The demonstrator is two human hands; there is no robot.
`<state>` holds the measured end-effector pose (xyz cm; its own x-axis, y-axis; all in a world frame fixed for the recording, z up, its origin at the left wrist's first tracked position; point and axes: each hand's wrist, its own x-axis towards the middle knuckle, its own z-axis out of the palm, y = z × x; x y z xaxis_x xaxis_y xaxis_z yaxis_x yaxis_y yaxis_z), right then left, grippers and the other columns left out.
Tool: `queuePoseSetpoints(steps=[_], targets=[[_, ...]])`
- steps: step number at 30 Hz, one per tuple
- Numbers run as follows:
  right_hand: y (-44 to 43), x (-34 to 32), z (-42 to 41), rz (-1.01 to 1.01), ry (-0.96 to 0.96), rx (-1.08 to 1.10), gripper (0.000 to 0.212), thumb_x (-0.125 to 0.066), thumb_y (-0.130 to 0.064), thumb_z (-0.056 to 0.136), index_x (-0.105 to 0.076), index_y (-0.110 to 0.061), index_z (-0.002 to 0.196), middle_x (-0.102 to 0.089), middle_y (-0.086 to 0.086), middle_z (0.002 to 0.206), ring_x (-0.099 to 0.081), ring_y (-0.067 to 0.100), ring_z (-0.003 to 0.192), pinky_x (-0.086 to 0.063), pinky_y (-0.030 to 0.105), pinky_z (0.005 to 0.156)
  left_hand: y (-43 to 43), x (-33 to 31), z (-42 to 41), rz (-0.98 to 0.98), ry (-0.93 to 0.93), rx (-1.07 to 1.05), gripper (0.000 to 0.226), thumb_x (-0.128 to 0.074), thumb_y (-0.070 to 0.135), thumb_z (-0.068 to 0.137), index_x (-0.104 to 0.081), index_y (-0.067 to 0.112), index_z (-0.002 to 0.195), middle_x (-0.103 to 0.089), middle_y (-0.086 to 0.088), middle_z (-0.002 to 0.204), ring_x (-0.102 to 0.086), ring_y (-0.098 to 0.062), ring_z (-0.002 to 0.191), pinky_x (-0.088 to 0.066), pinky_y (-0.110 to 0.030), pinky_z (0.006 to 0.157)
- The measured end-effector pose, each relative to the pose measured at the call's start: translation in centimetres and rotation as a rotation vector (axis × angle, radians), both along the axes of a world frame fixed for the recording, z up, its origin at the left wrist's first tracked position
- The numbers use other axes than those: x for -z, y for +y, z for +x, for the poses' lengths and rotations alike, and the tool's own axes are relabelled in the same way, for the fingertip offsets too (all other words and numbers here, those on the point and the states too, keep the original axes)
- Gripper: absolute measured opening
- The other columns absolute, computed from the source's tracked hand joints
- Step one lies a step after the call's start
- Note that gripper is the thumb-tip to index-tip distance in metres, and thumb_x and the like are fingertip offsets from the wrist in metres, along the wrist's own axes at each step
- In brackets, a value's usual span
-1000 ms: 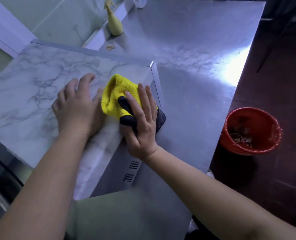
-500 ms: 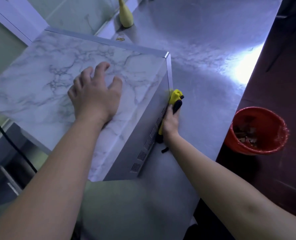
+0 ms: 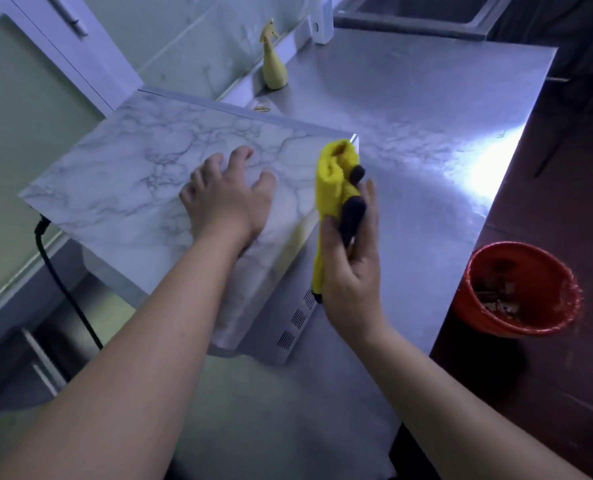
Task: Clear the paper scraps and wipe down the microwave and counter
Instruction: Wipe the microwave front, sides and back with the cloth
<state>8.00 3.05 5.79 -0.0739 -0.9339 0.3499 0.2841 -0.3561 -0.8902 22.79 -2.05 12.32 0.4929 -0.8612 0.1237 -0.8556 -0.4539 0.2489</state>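
On the left, atop the microwave (image 3: 125, 174), our left hand (image 3: 225, 202) rests with fingers spread, holding nothing. Just right of it, at the microwave's right edge, our right hand (image 3: 352, 271) grips the yellow cloth (image 3: 333, 181), whose long axis runs along that edge, away from us. We judge the side panel and the counter (image 3: 426, 133) beyond are nearest the right hand.

Dim, bluish light is washing over everything. A white glare is blowing out the steel table (image 3: 409, 109) near its right edge, with light coming in from that side. The floor (image 3: 565, 393) is sinking into shadow. The wide lens is bending straight edges near the borders, and the red bucket (image 3: 537, 268) is smearing slightly.
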Motion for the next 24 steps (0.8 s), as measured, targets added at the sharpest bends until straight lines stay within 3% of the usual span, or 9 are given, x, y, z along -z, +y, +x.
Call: queuePoseSetpoints(steps=[2,4,7,9,11,14,18,22,24], targets=[[0.3,0.7,1.4,-0.195,0.283,-0.01,0.059,-0.054,-0.025,0.095,-0.036,-0.035,0.15,-0.013,0.011,0.166,-0.027,0.024,0.15,-0.032,0.051,0.117,0.3,0.0,0.4,-0.002,-0.021,0.044,0.047,-0.044,0.05,0.093,-0.04,0.042,0.14,-0.034,-0.003,0.15,-0.028,-0.028,0.139,-0.017,-0.047,0.113],[-0.7,2.5,2.1,-0.325,0.531,0.046,0.059,-0.052,-0.03,0.09,-0.039,-0.028,0.147,-0.017,0.011,0.162,-0.022,0.035,0.151,-0.023,0.068,0.112,0.2,0.0,0.7,0.012,-0.022,0.061,0.048,-0.047,0.047,0.094,-0.04,0.04,0.14,-0.034,-0.004,0.15,-0.029,-0.029,0.138,-0.018,-0.046,0.112],[-3.3,6.1,2.8,-0.497,0.47,0.166,0.059,-0.049,-0.028,0.088,-0.04,-0.026,0.147,-0.025,0.017,0.157,-0.027,0.041,0.147,-0.024,0.072,0.109,-0.2,0.3,0.4,-0.008,-0.009,0.018,0.048,-0.043,0.057,0.093,-0.042,0.042,0.138,-0.036,-0.002,0.15,-0.028,-0.026,0.139,-0.016,-0.046,0.113],[-4.5,8.8,3.4,-0.462,0.386,0.22,0.061,-0.047,-0.03,0.094,-0.031,-0.034,0.153,-0.021,0.007,0.162,-0.026,0.039,0.148,-0.024,0.068,0.113,-0.4,0.7,0.3,-0.024,-0.017,0.004,0.048,-0.04,0.059,0.091,-0.041,0.044,0.137,-0.036,-0.001,0.15,-0.026,-0.025,0.14,-0.014,-0.045,0.115],[-4.6,11.0,4.0,-0.23,0.266,0.195,0.057,-0.044,-0.044,0.102,-0.024,-0.038,0.155,-0.019,-0.002,0.165,-0.025,0.033,0.15,-0.024,0.056,0.119,-0.4,1.0,0.4,-0.028,-0.035,0.006,0.049,-0.037,0.06,0.09,-0.04,0.045,0.137,-0.035,-0.001,0.151,-0.026,-0.024,0.14,-0.014,-0.045,0.115],[-4.9,14.1,4.3,0.204,0.09,0.134,0.06,-0.039,-0.053,0.102,-0.023,-0.027,0.154,-0.022,-0.02,0.161,-0.02,0.008,0.151,-0.018,0.028,0.122,-0.4,1.1,0.5,-0.035,-0.05,0.007,0.049,-0.036,0.06,0.089,-0.04,0.046,0.135,-0.036,0.0,0.15,-0.028,-0.024,0.139,-0.015,-0.046,0.115],[-5.9,16.9,4.1,0.763,-0.003,0.104,0.055,-0.039,-0.036,0.107,-0.026,-0.019,0.157,-0.033,-0.005,0.159,-0.029,0.014,0.148,-0.022,0.037,0.122,-0.4,1.0,0.4,-0.038,-0.036,-0.008,0.045,-0.039,0.058,0.089,-0.043,0.046,0.132,-0.037,0.001,0.148,-0.03,-0.023,0.137,-0.016,-0.044,0.113],[-6.5,15.8,3.1,0.95,-0.085,0.085,0.048,-0.041,-0.041,0.105,-0.038,-0.025,0.151,-0.052,-0.005,0.14,-0.047,0.019,0.135,-0.036,0.029,0.108,-0.3,0.5,0.3,-0.041,-0.005,-0.024,0.043,-0.044,0.057,0.088,-0.046,0.047,0.131,-0.039,0.002,0.147,-0.032,-0.022,0.136,-0.017,-0.043,0.113],[-7.1,14.5,1.4,1.04,-0.199,0.039,0.046,-0.042,-0.043,0.105,-0.041,-0.029,0.149,-0.054,-0.002,0.141,-0.052,0.024,0.131,-0.042,0.04,0.11,-0.2,0.4,0.2,-0.038,0.008,-0.028,0.044,-0.046,0.057,0.088,-0.047,0.047,0.131,-0.04,0.003,0.147,-0.032,-0.022,0.136,-0.018,-0.042,0.113]])
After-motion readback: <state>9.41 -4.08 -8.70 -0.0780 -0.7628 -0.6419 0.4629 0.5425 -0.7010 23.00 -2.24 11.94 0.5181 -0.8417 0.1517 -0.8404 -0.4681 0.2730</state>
